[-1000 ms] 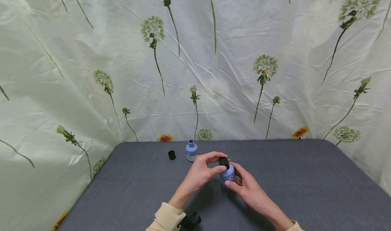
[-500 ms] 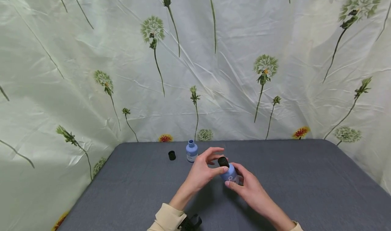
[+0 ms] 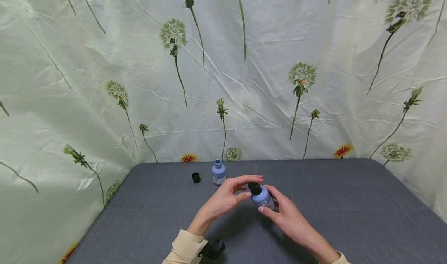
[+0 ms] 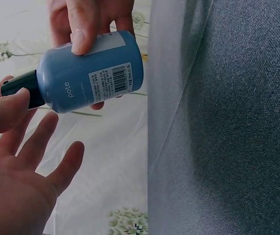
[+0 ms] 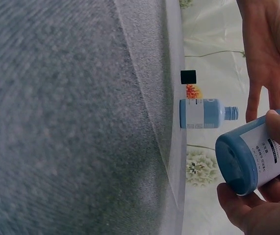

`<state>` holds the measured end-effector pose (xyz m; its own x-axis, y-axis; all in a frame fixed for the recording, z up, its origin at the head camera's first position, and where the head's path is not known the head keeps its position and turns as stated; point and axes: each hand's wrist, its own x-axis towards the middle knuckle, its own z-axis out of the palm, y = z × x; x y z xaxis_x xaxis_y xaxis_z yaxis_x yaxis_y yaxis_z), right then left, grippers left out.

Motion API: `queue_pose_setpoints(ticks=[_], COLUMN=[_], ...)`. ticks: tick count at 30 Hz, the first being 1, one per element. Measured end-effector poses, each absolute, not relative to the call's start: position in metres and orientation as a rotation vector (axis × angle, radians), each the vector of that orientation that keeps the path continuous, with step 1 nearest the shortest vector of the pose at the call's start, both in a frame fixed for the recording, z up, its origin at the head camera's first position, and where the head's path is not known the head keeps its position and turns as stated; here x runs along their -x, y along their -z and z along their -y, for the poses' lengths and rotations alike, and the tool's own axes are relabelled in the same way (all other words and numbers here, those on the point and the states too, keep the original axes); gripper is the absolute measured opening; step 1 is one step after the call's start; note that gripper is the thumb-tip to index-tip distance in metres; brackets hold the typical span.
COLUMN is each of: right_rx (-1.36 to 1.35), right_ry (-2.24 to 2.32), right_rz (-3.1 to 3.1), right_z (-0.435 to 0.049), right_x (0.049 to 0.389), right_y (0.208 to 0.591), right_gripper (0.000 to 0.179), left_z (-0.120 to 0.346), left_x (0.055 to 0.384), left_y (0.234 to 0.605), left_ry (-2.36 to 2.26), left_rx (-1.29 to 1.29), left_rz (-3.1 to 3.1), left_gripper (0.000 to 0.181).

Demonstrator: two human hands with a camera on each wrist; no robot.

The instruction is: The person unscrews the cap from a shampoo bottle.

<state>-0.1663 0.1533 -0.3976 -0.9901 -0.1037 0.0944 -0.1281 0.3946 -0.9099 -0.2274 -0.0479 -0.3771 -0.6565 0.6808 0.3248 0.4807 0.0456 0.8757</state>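
Note:
A blue bottle (image 3: 262, 199) with a white label is held above the table by my right hand (image 3: 288, 219), thumb on one side and fingers on the other. It tilts toward the left, black cap (image 3: 255, 188) on its neck. My left hand (image 3: 223, 198) pinches that cap with the thumb and a finger behind it, while the other fingers spread loosely in the left wrist view. The label and barcode (image 4: 119, 79) face the left wrist camera. In the right wrist view the held bottle's base (image 5: 235, 164) shows, and its cap is out of sight.
A second blue bottle (image 3: 219, 173) stands uncapped near the table's back edge, its threaded neck bare. Left of it on the grey table (image 3: 157, 217) sits a loose black cap (image 3: 196, 177). A flower-printed curtain (image 3: 258, 101) hangs behind the table.
The left hand has shifted slightly left and its raised fingers have come down over the cap. The held bottle has tipped further left in the right hand's grip.

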Motion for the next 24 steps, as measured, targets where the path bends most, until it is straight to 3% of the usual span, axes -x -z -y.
queue_pose_setpoints(ticks=[13,24], right_rx=[-0.250,-0.209], right_ry=[-1.587,-1.469], right_rz=[2.624,2.640], right_z=[-0.1539,-0.1556], right_x=[0.1635,0.1619], right_y=[0.3933,0.3906], right_gripper=[0.057,0.056], left_z=[0.0528,0.0520], left_x=[0.2248,0.2201], left_y=[0.3760,0.3736], left_ry=[-1.667,-1.707], left_rx=[-1.006,-0.868], left_rz=[-2.347,-2.416], left_gripper=[0.032,0.031])
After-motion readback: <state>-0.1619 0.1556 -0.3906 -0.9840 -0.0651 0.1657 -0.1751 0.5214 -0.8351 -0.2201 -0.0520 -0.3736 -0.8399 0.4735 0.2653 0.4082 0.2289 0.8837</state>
